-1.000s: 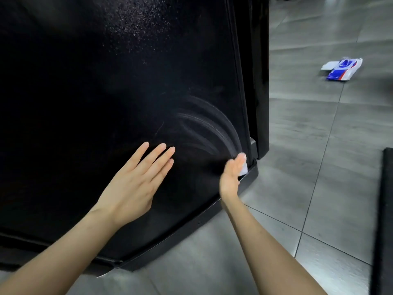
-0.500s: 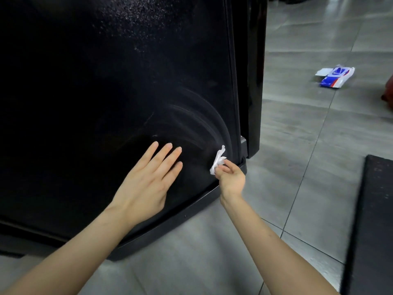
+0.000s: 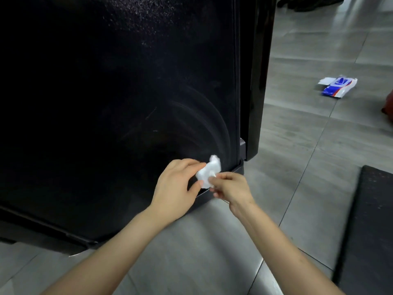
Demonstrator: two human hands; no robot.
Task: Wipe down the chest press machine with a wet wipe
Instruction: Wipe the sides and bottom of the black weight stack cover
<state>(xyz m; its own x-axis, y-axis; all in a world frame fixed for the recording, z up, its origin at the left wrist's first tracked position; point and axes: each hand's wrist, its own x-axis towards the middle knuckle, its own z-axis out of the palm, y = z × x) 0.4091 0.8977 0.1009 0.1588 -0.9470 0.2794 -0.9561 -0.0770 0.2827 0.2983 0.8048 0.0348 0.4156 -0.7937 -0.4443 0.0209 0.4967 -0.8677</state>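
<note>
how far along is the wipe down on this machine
Done: curved wet streaks cross the panel at lower right. In hand: the left hand and right hand both hold the crumpled wipe by the bottom corner. Left: dust specks dot the upper panel; other parts are out of view.

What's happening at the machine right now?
A person is working low on the machine's black side panel. Both the left hand and the right hand pinch a crumpled white wet wipe near the panel's lower right corner, seemingly regathering it. Curved wipe streaks show just above. A wipe pack lies on the tiled floor to the right.
</note>
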